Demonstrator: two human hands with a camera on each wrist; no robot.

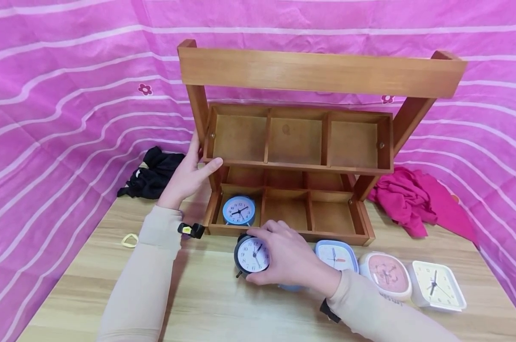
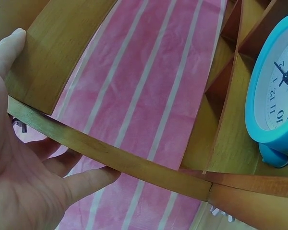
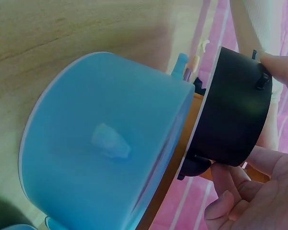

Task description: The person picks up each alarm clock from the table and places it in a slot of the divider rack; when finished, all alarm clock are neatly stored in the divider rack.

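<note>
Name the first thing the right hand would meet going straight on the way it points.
Leading with the black clock, the right hand would probably meet the lower tray's front wall first, though depth is unclear.

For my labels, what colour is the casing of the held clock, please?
The casing is black, seen best in the right wrist view.

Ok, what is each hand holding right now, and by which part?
The right hand holds the black clock by its round casing; the left hand grips the wooden shelf at its left upright.
</note>
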